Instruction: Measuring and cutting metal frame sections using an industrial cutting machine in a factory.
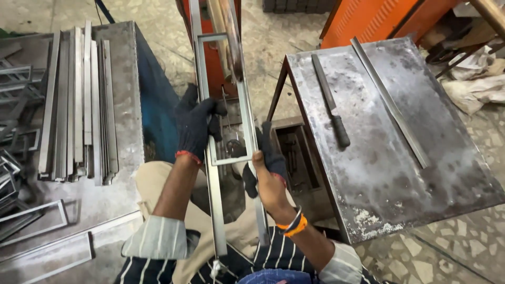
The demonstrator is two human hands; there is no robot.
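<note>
A long narrow frame (202, 68) of welded grey metal bars stands nearly upright in front of me, its lower ends resting against my lap. My left hand (195, 125), in a dark glove with a red cuff, is closed around the frame's left bar beside a crossbar (231, 160). On the right bar a little lower sits my right hand (267, 167), also gloved, gripping it. Orange bands circle my right wrist.
A steel work table (379, 173) at right carries a black-handled file (330, 102) and a long flat bar (390, 102). On the left bench (123, 68) lies a stack of metal strips (79, 105), with finished frames (31, 215) below. Orange machine (368, 18) behind.
</note>
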